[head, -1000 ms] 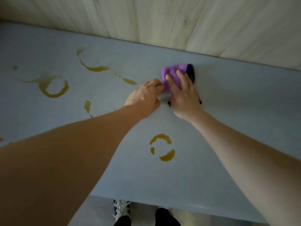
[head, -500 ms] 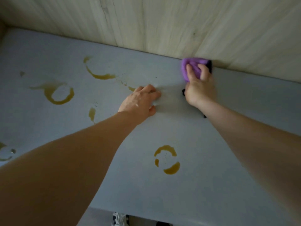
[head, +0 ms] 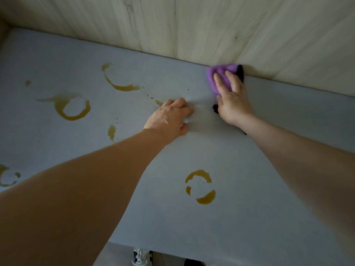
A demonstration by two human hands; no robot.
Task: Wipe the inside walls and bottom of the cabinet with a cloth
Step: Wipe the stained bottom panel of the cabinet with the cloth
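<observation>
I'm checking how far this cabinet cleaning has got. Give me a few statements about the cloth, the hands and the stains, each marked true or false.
1. The right hand presses the purple cloth onto the grey cabinet bottom. True.
2. The cloth lies at the front edge of the bottom. False: it sits at the back, against the wooden back wall.
3. The left hand holds a second cloth. False: it rests on the bottom with nothing visible in it.
4. A brown ring stain lies between the two forearms. True.
5. All stains are wiped away. False: several remain to the left, such as a ring.
</observation>
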